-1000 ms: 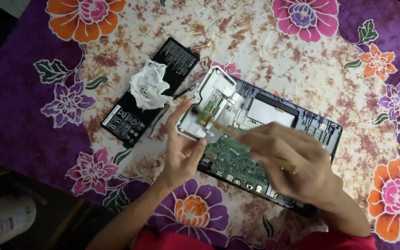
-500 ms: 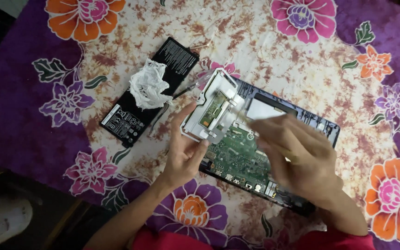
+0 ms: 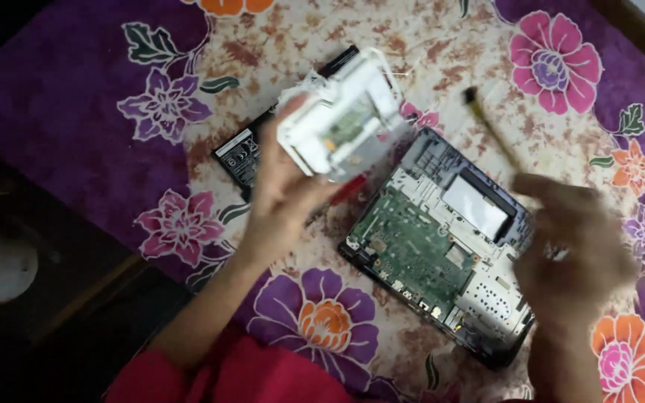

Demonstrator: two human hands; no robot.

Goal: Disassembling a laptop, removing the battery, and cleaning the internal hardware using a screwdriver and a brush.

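Left hand: mine [image 3: 281, 205], raised above the cloth, fingers closed around the lower edge of a white rectangular part [image 3: 343, 121], which I grip firmly
White part: lifted clear of the opened laptop, tilted, its inner face toward me with a small greenish patch showing; it hangs over the black battery and just up and left of the laptop
Right hand: mine [image 3: 572, 250], blurred, fingers curled around the lower end of a thin yellow brush [image 3: 490, 127]; it hovers over the right side of the laptop
Brush: slanting up and left from my right hand, dark tip pointing away from me, above the laptop's upper right edge
Opened laptop [image 3: 442, 246]: lying flat and at a slant on the cloth, between my two hands, green circuit board on its left half, a pale rectangular plate on its upper right
Black battery [image 3: 244, 153]: long and flat, on the cloth left of the laptop, partly hidden behind the white part and my left hand
Cloth [image 3: 98, 97]: purple and cream with large flowers, covering the whole work surface
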